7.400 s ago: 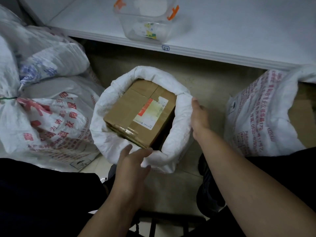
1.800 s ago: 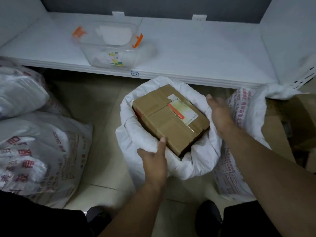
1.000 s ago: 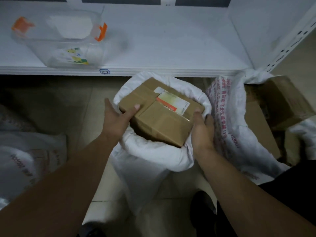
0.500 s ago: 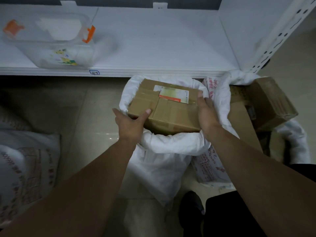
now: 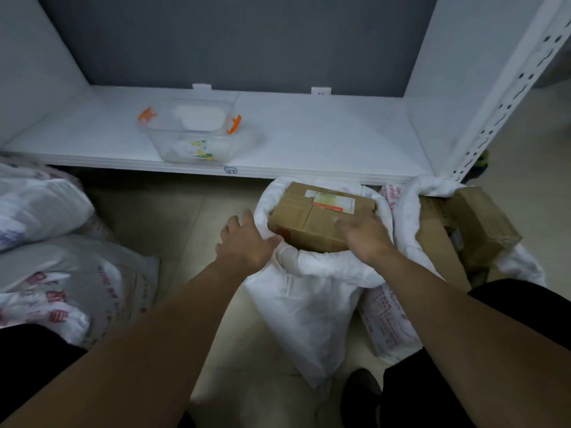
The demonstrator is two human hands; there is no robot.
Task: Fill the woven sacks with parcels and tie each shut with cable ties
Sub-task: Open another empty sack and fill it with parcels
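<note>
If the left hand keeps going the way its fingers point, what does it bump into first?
Probably the rolled rim of the white sack, which the left hand already reaches; just past that sits the cardboard box. Depth is hard to judge.

The sack (image 5: 304, 304) is plain white, and the box (image 5: 309, 222) in it is brown cardboard with a white, pale green and orange-red label (image 5: 332, 200). The sacks (image 5: 77, 291) at left are white with red print. The shelf (image 5: 324, 140) is white; its clear tub (image 5: 191, 137) has orange clips. The floor (image 5: 160, 217) is beige.
</note>
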